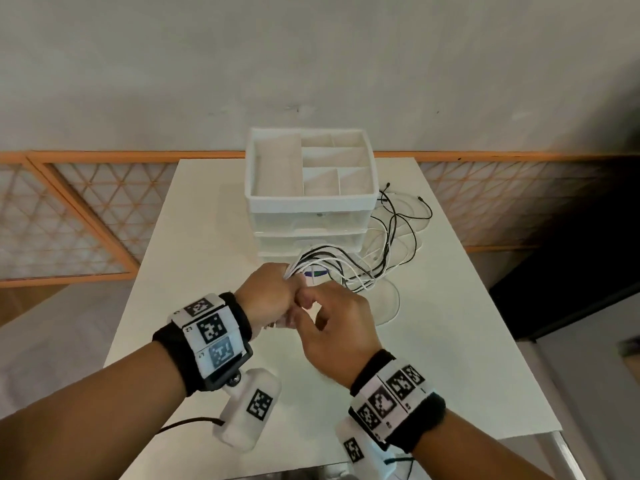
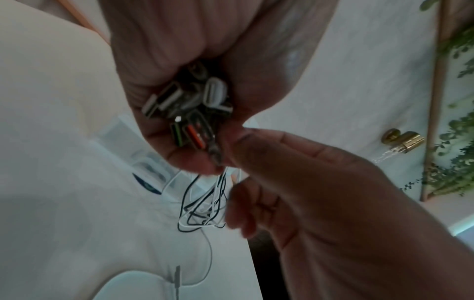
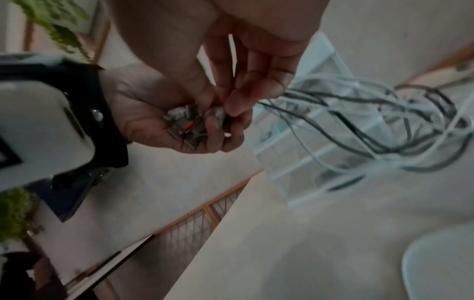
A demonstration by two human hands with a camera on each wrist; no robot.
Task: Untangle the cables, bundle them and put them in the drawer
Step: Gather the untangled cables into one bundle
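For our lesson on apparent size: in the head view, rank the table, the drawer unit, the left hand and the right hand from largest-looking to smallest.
1. Table, by far the largest.
2. Drawer unit.
3. Right hand and left hand: these look alike, and both are nearer the camera than the unit, so I would not rank one over the other.

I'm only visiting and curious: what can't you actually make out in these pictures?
- Number of cables: head view, too tangled and thin.
- Plug ends: left wrist view, blurred, half wrapped by the left hand.
- Drawer unit contents: head view, fronts too hazy.
- Right hand pinch: right wrist view, motion blur.
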